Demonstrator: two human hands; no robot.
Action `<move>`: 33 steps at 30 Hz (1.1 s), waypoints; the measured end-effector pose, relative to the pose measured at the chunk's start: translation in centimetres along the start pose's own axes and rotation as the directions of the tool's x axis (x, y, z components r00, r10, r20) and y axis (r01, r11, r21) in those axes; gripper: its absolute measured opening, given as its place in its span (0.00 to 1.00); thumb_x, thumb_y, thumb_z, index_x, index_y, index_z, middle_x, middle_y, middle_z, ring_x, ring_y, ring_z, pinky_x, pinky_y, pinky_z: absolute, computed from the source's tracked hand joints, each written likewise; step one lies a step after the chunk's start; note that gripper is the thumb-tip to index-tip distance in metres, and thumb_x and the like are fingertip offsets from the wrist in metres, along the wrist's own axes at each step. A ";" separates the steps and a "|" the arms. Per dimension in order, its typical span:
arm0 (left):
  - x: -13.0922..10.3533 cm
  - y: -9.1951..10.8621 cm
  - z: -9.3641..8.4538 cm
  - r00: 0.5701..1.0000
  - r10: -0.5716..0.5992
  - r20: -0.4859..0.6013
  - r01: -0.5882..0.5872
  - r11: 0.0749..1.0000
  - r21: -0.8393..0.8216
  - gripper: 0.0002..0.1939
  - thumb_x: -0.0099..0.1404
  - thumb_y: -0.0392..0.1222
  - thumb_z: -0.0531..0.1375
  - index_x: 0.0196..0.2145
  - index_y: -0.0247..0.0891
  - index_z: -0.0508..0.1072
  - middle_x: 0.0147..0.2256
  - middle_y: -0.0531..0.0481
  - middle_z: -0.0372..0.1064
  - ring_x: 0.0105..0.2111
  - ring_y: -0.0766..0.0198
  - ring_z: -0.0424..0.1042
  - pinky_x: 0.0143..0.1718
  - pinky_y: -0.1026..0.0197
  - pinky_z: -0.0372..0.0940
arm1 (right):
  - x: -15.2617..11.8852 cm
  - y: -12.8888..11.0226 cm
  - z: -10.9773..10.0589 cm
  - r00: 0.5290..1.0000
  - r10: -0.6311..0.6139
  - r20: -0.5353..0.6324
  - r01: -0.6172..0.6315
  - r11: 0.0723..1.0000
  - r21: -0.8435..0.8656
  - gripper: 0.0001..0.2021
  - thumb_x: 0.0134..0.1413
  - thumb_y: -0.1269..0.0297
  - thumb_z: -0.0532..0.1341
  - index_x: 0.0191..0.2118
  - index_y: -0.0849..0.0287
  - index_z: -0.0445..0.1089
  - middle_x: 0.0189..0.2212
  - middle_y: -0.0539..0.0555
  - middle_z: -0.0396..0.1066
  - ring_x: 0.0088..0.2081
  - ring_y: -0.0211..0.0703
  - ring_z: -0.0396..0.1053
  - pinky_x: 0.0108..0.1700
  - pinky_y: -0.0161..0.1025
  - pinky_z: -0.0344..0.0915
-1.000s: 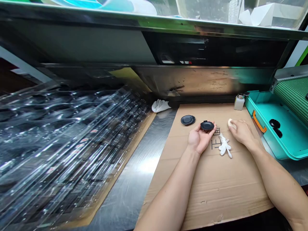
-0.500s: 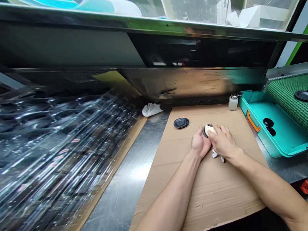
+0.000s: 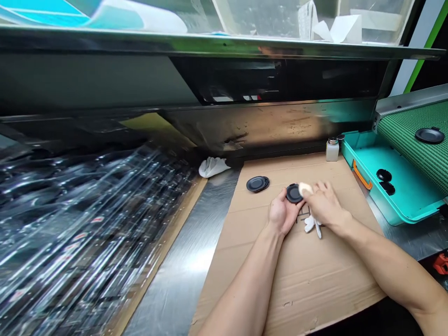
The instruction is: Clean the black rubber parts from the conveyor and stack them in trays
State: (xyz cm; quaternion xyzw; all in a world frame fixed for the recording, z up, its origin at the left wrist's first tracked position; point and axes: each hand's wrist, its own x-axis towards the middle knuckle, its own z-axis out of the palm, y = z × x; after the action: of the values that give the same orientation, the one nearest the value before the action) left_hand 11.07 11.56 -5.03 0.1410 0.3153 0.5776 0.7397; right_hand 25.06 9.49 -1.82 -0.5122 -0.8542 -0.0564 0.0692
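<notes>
Our left hand (image 3: pixel 282 212) holds a round black compact (image 3: pixel 294 193) above the cardboard's (image 3: pixel 280 275) far half; our right hand (image 3: pixel 324 203) pinches a cream-coloured puff (image 3: pixel 305 189) at its right rim. The white crumpled cloth (image 3: pixel 311 224) lies just below. Black discs (image 3: pixel 258 184) rest near the cardboard's far left corner, a small bottle (image 3: pixel 332 150) by its far right corner.

- Cardboard (image 3: pixel 315 275) lay open between the forearms (image 3: pixel 245 275).
- Stacked black discs (image 3: pixel 258 184) obstructed its far left.
- A white bottle (image 3: pixel 332 151) and teal tray (image 3: pixel 406 186) bounded its far right.
</notes>
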 end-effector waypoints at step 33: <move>1.2 -1.7 0.7 0.963 0.264 -0.059 -0.268 0.962 -0.057 0.12 0.69 0.37 0.58 0.49 0.36 0.76 0.49 0.40 0.75 0.53 0.55 0.73 0.62 0.51 0.61 | 0.9 0.1 3.4 0.936 0.202 -0.289 0.022 0.785 0.619 0.20 0.64 0.49 0.58 0.52 0.54 0.77 0.50 0.58 0.76 0.50 0.51 0.73 0.54 0.46 0.67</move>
State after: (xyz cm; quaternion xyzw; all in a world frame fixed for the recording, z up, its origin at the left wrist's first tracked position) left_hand 12.99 12.26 -5.81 0.1434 0.2936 0.6849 0.6512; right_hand 24.54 10.88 -5.00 -0.4850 -0.7749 0.1396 0.3805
